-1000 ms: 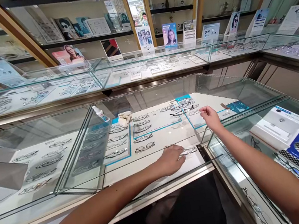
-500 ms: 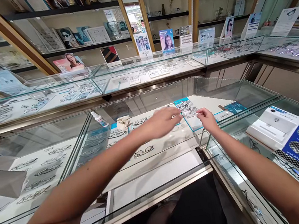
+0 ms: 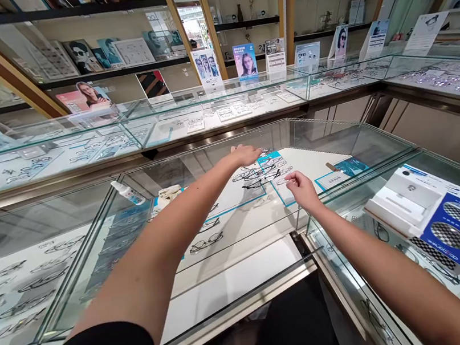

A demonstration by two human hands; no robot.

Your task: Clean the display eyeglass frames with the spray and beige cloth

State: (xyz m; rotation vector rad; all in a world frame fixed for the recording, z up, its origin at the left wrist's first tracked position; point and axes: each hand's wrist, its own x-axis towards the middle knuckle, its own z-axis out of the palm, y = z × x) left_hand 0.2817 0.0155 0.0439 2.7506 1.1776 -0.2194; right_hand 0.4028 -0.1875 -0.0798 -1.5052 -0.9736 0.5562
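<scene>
Nearest me, the round-lens glasses (image 3: 207, 242) lie left of my right hand (image 3: 302, 189), perhaps opened so they show well. That hand's thumb and finger are close together by the thin-framed glasses (image 3: 285, 179); I can't tell if they hold them. The dark glasses (image 3: 262, 180) lie left of its fingertips. My left hand (image 3: 247, 156) reaches farther over; I can't tell its grip. Left of it sits a cloth (image 3: 169, 194), maybe for wiping.

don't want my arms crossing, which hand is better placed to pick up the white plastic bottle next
Left, I think: your left hand is nearer the white plastic bottle, while your right hand is farther off and would have to reach past your left forearm.
</scene>
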